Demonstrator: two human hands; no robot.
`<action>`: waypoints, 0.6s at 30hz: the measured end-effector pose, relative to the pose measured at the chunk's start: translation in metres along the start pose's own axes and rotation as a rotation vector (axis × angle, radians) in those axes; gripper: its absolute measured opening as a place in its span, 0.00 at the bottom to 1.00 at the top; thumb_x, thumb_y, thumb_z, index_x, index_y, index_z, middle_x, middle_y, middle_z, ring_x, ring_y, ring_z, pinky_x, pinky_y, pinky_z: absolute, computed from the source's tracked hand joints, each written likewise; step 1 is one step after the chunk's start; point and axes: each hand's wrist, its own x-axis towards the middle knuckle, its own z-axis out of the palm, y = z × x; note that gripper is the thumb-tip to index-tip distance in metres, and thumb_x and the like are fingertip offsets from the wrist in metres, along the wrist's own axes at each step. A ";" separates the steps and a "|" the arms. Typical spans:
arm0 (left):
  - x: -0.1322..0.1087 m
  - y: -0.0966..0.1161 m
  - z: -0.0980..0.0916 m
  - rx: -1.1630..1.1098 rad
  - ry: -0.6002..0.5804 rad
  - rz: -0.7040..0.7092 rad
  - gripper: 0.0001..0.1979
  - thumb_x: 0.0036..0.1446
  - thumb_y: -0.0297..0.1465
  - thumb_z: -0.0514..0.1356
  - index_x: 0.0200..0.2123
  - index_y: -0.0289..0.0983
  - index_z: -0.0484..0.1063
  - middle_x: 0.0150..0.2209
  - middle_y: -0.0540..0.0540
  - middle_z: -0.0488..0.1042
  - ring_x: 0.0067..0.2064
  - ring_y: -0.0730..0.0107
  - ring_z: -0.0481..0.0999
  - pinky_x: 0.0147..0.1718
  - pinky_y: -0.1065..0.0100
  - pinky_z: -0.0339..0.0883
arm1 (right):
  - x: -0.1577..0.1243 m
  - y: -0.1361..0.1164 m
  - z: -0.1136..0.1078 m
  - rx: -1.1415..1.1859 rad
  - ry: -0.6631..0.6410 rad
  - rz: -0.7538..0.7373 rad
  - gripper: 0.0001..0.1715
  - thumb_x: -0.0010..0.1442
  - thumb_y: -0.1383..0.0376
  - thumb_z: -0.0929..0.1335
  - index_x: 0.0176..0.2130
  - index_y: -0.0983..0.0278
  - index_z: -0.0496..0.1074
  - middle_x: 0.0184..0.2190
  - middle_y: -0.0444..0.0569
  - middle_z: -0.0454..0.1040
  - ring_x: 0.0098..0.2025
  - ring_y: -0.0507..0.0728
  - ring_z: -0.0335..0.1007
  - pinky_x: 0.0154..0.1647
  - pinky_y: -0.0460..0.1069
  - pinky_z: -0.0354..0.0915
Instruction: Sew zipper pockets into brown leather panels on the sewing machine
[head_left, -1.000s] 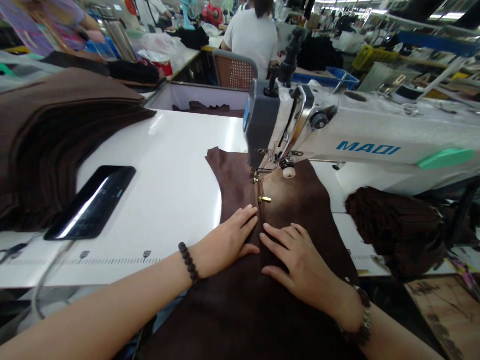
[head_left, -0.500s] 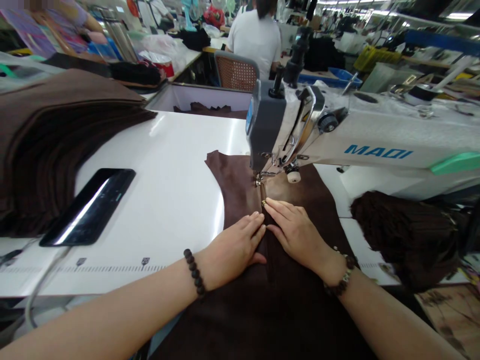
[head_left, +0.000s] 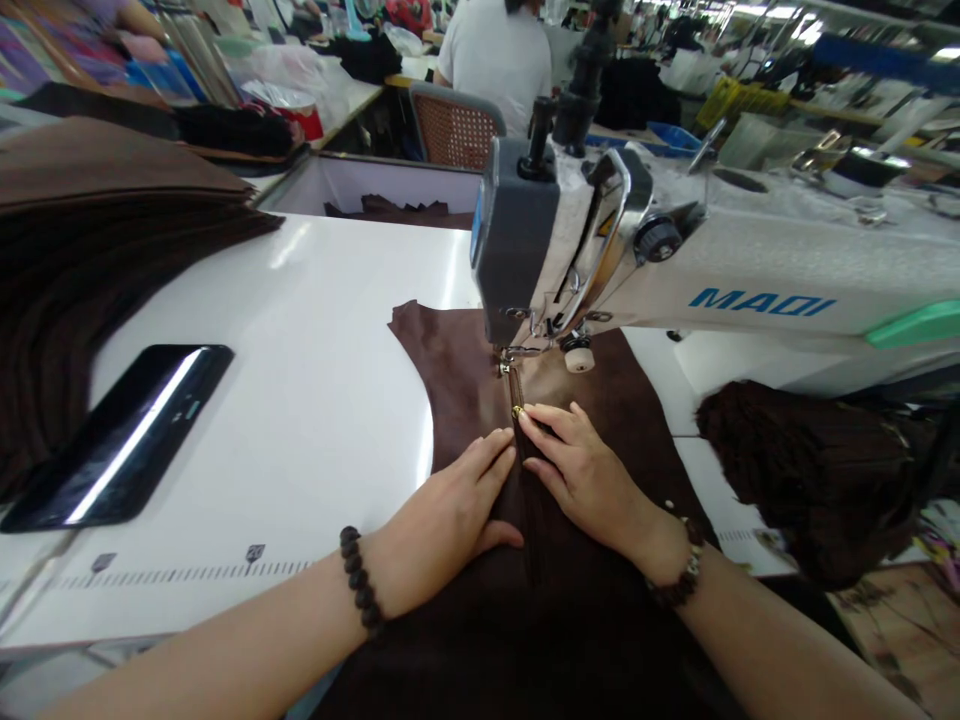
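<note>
A dark brown leather-like panel [head_left: 465, 365] lies under the sewing machine [head_left: 540, 250], with a zipper [head_left: 516, 388] running up its middle to the presser foot [head_left: 505, 362]. My left hand [head_left: 454, 510] rests flat on the panel just left of the zipper, fingers stretched and thumb apart. On the other side, my right hand [head_left: 592, 480] touches the zipper's gold-coloured slider [head_left: 517, 411] with its index fingertip. Its thumb is spread below, against the material, and another finger is slightly raised. The needle tip is too small to make out.
A black phone [head_left: 124, 430] lies on the white table [head_left: 322, 330]. Stacked brown panels [head_left: 127, 180] stand at left. A bundle of brown pieces [head_left: 810, 470] sits right of the machine. Behind the table are an open bin [head_left: 300, 185], a woven chair [head_left: 457, 125] and a seated person [head_left: 495, 60].
The whole view has shifted slightly. My right hand's fingers have spread and one has lifted, with the index fingertip still at the slider. My left hand stays flat on the panel.
</note>
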 end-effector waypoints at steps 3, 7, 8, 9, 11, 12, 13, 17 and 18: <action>0.001 0.000 0.000 0.019 -0.005 0.054 0.33 0.46 0.39 0.65 0.52 0.25 0.61 0.55 0.30 0.62 0.58 0.52 0.60 0.54 0.57 0.61 | 0.000 0.000 0.000 0.000 0.012 0.004 0.23 0.62 0.64 0.59 0.55 0.67 0.60 0.54 0.53 0.62 0.57 0.56 0.55 0.60 0.61 0.49; 0.002 0.000 0.001 0.076 -0.013 0.107 0.32 0.45 0.39 0.65 0.50 0.24 0.64 0.54 0.28 0.62 0.57 0.48 0.61 0.53 0.53 0.62 | 0.000 -0.001 0.001 -0.017 0.012 0.009 0.23 0.61 0.65 0.60 0.55 0.68 0.61 0.53 0.54 0.62 0.57 0.56 0.55 0.60 0.61 0.49; 0.002 0.000 0.001 0.087 -0.017 0.117 0.32 0.45 0.39 0.65 0.50 0.24 0.64 0.54 0.28 0.62 0.56 0.48 0.61 0.52 0.53 0.63 | 0.000 -0.001 0.001 -0.019 0.008 0.009 0.23 0.61 0.65 0.60 0.55 0.68 0.61 0.53 0.54 0.62 0.57 0.56 0.55 0.60 0.61 0.49; 0.002 -0.001 0.001 0.098 -0.022 0.124 0.32 0.46 0.39 0.64 0.50 0.24 0.64 0.54 0.28 0.62 0.56 0.48 0.62 0.52 0.53 0.63 | 0.000 -0.002 0.001 -0.022 0.007 0.011 0.23 0.61 0.65 0.60 0.55 0.68 0.61 0.53 0.54 0.62 0.57 0.56 0.55 0.60 0.61 0.49; 0.003 -0.002 0.000 0.114 -0.031 0.134 0.32 0.47 0.40 0.64 0.50 0.24 0.64 0.54 0.28 0.62 0.56 0.48 0.61 0.52 0.53 0.63 | 0.001 -0.002 0.001 -0.029 0.004 0.018 0.23 0.61 0.65 0.59 0.55 0.68 0.60 0.53 0.54 0.62 0.57 0.56 0.54 0.60 0.61 0.49; 0.003 -0.003 0.000 0.121 -0.034 0.137 0.32 0.47 0.40 0.63 0.50 0.24 0.64 0.54 0.28 0.62 0.56 0.48 0.61 0.53 0.54 0.62 | 0.002 -0.002 0.001 -0.033 0.005 0.023 0.23 0.61 0.65 0.59 0.55 0.69 0.60 0.54 0.54 0.62 0.57 0.56 0.54 0.60 0.61 0.49; 0.004 -0.004 0.000 0.128 -0.035 0.141 0.31 0.48 0.40 0.63 0.50 0.24 0.64 0.54 0.28 0.62 0.57 0.48 0.61 0.53 0.54 0.62 | 0.003 -0.003 0.001 -0.037 0.008 0.028 0.23 0.61 0.66 0.59 0.55 0.69 0.60 0.54 0.54 0.61 0.57 0.57 0.54 0.60 0.61 0.50; 0.007 -0.008 -0.001 0.143 -0.047 0.145 0.31 0.49 0.40 0.62 0.51 0.25 0.64 0.55 0.29 0.61 0.57 0.49 0.60 0.55 0.54 0.59 | 0.007 -0.005 0.003 -0.051 0.014 0.062 0.23 0.61 0.66 0.59 0.56 0.69 0.60 0.54 0.55 0.61 0.57 0.58 0.54 0.60 0.61 0.50; 0.008 -0.009 -0.002 0.143 -0.053 0.146 0.31 0.49 0.40 0.62 0.51 0.25 0.64 0.55 0.29 0.61 0.57 0.49 0.60 0.55 0.54 0.59 | 0.008 -0.006 0.004 -0.055 0.019 0.074 0.23 0.61 0.67 0.58 0.56 0.70 0.60 0.54 0.56 0.61 0.56 0.58 0.54 0.60 0.62 0.50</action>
